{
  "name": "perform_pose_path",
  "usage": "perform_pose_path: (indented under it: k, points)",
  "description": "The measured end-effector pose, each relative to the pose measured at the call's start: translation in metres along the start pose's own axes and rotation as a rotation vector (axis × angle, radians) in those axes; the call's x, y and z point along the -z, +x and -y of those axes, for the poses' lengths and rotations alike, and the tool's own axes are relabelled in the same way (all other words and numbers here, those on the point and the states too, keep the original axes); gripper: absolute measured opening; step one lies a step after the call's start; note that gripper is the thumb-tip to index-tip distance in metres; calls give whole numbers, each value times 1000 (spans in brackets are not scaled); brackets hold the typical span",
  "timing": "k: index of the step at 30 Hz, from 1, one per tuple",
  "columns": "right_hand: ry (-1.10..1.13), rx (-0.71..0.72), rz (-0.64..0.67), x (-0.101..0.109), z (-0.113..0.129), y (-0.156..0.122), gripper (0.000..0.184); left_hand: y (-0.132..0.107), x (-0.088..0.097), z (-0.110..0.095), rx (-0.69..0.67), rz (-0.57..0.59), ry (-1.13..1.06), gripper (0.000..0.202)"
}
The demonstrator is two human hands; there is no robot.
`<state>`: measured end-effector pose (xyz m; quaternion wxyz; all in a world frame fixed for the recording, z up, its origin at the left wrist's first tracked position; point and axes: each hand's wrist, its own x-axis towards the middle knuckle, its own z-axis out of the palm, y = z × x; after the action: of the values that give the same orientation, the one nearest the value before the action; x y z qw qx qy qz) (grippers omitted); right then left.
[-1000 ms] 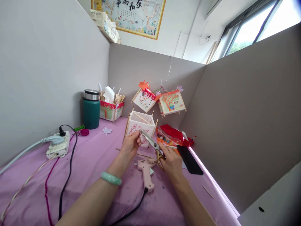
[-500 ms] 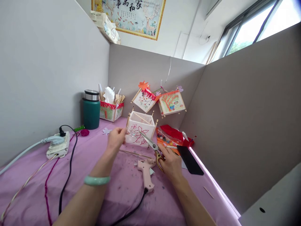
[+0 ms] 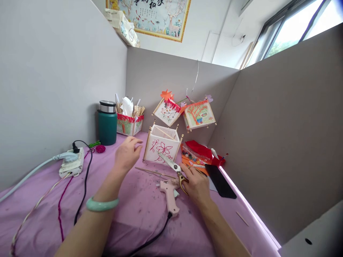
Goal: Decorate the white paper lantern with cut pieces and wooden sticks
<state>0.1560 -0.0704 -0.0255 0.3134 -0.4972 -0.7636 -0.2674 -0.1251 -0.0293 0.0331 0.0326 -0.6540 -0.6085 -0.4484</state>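
My right hand [image 3: 197,182] grips gold-handled scissors [image 3: 175,167], closed, their blades pointing up and left across the front of a white box-shaped lantern [image 3: 163,144]. The lantern stands upright on wooden sticks, with red flowers drawn on its face. To its left, apart from it, my left hand [image 3: 128,152] is raised with the fingers loosely stretched and nothing visible in them. A pale pink glue gun [image 3: 169,196] lies just below the scissors. Thin wooden sticks [image 3: 154,172] rest between the lantern and the glue gun.
A green flask [image 3: 107,123] and a decorated holder of sticks [image 3: 130,125] stand at the back left. A power strip [image 3: 71,163] with cords lies at left. Two decorated lanterns [image 3: 199,114] hang behind. A black phone-like slab [image 3: 221,181] and red felt [image 3: 198,149] lie at right.
My left hand has let go of clear, shiny material at the lantern's left edge and drawn back left. My right hand keeps the scissors at the lantern's front.
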Motion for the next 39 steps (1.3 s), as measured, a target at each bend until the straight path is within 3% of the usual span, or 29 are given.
perform_pose_path:
  k: [3, 7, 16, 21, 29, 35, 39]
  points:
    - [-6, 1, 0, 1, 1, 1, 54, 0, -6, -22, -227, 73, -380, 16]
    - [-27, 20, -5, 2, 2, 2, 54, -2, -17, -33, -243, 139, -535, 11]
    - [-107, 69, -15, 5, 3, 3, 53, 2, -14, -39, -117, 254, -353, 11]
    - [-105, 69, -7, 5, 2, 3, 53, 7, -14, -41, 15, 286, -395, 10]
    - [-88, 77, -38, 1, -1, 2, 56, 11, -18, -47, 119, 297, -381, 13]
    - [-80, 68, -19, 6, -2, 6, 54, 12, -24, -44, 136, 207, -392, 12]
    - [-56, -81, 71, 21, -14, 2, 52, 14, -22, -44, 110, 124, -369, 9]
